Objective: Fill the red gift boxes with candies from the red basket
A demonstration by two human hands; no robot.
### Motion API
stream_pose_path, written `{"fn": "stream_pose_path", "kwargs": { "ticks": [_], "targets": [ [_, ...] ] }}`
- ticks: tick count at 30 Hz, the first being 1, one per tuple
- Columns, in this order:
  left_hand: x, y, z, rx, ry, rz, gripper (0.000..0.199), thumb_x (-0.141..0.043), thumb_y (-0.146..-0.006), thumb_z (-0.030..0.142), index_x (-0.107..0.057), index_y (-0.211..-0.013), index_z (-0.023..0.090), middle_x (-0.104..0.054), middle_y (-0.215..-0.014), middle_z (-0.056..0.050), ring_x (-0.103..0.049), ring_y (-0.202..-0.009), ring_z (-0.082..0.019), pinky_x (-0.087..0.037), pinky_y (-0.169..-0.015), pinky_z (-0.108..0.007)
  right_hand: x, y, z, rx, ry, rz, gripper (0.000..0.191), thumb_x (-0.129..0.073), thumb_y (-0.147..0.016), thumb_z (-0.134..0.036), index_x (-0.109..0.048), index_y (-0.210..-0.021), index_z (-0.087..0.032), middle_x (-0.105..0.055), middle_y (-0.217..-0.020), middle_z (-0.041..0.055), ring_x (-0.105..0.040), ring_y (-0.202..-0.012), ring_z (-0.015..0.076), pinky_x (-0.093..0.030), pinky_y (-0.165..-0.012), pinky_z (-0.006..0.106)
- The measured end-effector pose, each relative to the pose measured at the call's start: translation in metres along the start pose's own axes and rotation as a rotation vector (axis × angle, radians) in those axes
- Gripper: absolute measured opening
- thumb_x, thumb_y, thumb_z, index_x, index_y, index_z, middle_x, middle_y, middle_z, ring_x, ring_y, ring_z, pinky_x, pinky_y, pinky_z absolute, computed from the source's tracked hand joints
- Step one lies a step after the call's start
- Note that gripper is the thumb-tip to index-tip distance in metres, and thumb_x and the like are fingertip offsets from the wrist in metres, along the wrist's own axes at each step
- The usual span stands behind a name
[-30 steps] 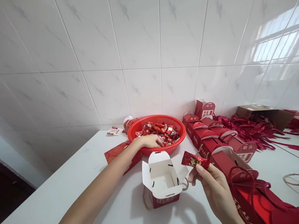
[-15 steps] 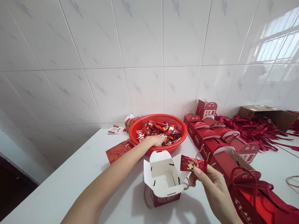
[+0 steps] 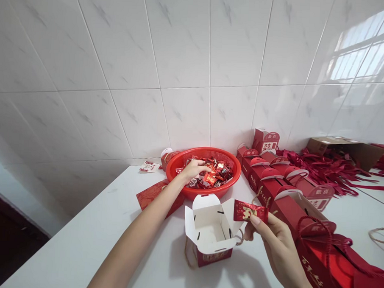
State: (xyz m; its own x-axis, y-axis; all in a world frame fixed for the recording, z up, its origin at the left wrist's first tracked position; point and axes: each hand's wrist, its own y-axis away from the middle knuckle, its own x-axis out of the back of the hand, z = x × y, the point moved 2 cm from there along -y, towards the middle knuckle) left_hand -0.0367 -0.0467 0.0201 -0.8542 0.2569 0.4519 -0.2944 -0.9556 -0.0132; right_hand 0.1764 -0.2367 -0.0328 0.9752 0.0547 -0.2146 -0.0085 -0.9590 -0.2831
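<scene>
My right hand [image 3: 273,239] pinches a red-wrapped candy [image 3: 250,211] with gold print between thumb and fingers. The candy is just right of an open gift box [image 3: 207,223], whose white flaps spread outward. Its white interior shows no sweets, and twisted cord handles hang at its sides. My left hand [image 3: 194,168] is inside a red plastic basket [image 3: 207,151], over a heap of wrapped candies [image 3: 214,174]. Its fingers reach forward, bent a little, and no candy shows in them.
Rows of red gift boxes [image 3: 281,182] fill the right side, beside a pile of red ribbons [image 3: 324,166] and a cardboard box [image 3: 347,146]. Left of the basket lie a red envelope-like sheet [image 3: 151,195] and printed cards [image 3: 149,167]. A tiled wall [image 3: 183,114] stands behind.
My left hand has shifted up and left within the basket, uncovering candies at its front. My right hand still holds the candy, nearly unmoved, and the open box stays put.
</scene>
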Motion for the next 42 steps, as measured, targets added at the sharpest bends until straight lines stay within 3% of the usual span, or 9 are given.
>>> {"fn": "stream_pose_path", "kwargs": {
  "ticks": [5,10,17,22,26,33,38,42],
  "targets": [
    [0.003,0.003,0.0,0.018,0.193,0.046,0.038,-0.081,-0.071,0.038,-0.073,-0.098,0.012,-0.075,-0.107,-0.012,-0.069,-0.102,-0.027,-0.061,-0.074,-0.034,0.0,-0.001,-0.002,0.011,-0.011,0.003,0.037,-0.068,-0.092,-0.046,-0.068,-0.068,-0.018,-0.063,-0.062,0.0012,-0.057,-0.063,0.0153,-0.047,-0.066,0.028],
    [0.005,0.007,-0.002,0.047,0.338,0.099,0.045,-0.084,-0.074,0.034,-0.07,-0.112,0.015,-0.073,-0.119,-0.012,-0.07,-0.103,-0.025,-0.059,-0.081,-0.033,-0.001,-0.001,0.0,0.004,-0.031,0.016,0.033,-0.068,-0.093,-0.045,-0.07,-0.073,-0.019,-0.065,-0.062,0.0013,-0.059,-0.061,0.0143,-0.047,-0.062,0.026],
    [0.009,0.011,-0.006,0.16,0.461,0.136,0.037,-0.085,-0.075,0.029,-0.065,-0.104,0.016,-0.075,-0.088,-0.006,-0.072,-0.088,-0.018,-0.054,-0.084,-0.028,-0.001,-0.001,0.0,0.009,-0.023,0.005,0.033,-0.068,-0.093,-0.044,-0.07,-0.072,-0.018,-0.065,-0.063,0.0014,-0.058,-0.062,0.0139,-0.048,-0.063,0.026],
    [0.01,0.009,-0.01,0.114,0.495,0.241,0.036,-0.087,-0.07,0.025,-0.065,-0.096,0.017,-0.071,-0.09,-0.004,-0.069,-0.083,-0.015,-0.052,-0.074,-0.024,0.001,-0.003,0.002,0.017,-0.011,0.011,0.034,-0.069,-0.093,-0.045,-0.069,-0.071,-0.019,-0.064,-0.063,0.0011,-0.057,-0.062,0.014,-0.048,-0.063,0.026],
    [0.01,0.006,-0.013,0.089,0.494,0.269,0.041,-0.091,-0.063,0.035,-0.069,-0.093,0.017,-0.072,-0.094,-0.004,-0.066,-0.081,-0.014,-0.051,-0.072,-0.024,0.0,-0.002,0.002,0.017,-0.002,0.007,0.035,-0.068,-0.093,-0.045,-0.069,-0.071,-0.019,-0.064,-0.063,0.0012,-0.058,-0.062,0.0143,-0.047,-0.064,0.026],
    [0.009,0.004,-0.018,0.051,0.463,0.223,0.051,-0.096,-0.045,0.049,-0.071,-0.072,0.014,-0.063,-0.061,0.001,-0.053,-0.056,-0.012,-0.039,-0.053,-0.024,0.001,-0.002,0.001,0.01,-0.001,0.004,0.034,-0.068,-0.093,-0.046,-0.068,-0.071,-0.02,-0.064,-0.063,0.0,-0.058,-0.064,0.0142,-0.047,-0.066,0.026],
    [0.008,0.008,-0.013,-0.023,0.475,0.204,0.053,-0.097,-0.042,0.047,-0.076,-0.079,0.015,-0.073,-0.074,-0.004,-0.064,-0.071,-0.018,-0.05,-0.07,-0.03,0.001,-0.002,0.002,0.011,-0.004,0.013,0.034,-0.068,-0.093,-0.046,-0.069,-0.071,-0.02,-0.064,-0.062,0.0002,-0.058,-0.064,0.0141,-0.047,-0.066,0.026],
    [0.008,0.01,-0.009,-0.1,0.449,0.185,0.055,-0.096,-0.044,0.049,-0.078,-0.083,0.014,-0.076,-0.079,-0.006,-0.068,-0.08,-0.023,-0.052,-0.08,-0.034,0.001,-0.001,0.002,0.01,-0.015,0.01,0.035,-0.068,-0.093,-0.046,-0.069,-0.07,-0.019,-0.063,-0.062,0.0005,-0.058,-0.064,0.0143,-0.048,-0.067,0.026]
  ]
}}
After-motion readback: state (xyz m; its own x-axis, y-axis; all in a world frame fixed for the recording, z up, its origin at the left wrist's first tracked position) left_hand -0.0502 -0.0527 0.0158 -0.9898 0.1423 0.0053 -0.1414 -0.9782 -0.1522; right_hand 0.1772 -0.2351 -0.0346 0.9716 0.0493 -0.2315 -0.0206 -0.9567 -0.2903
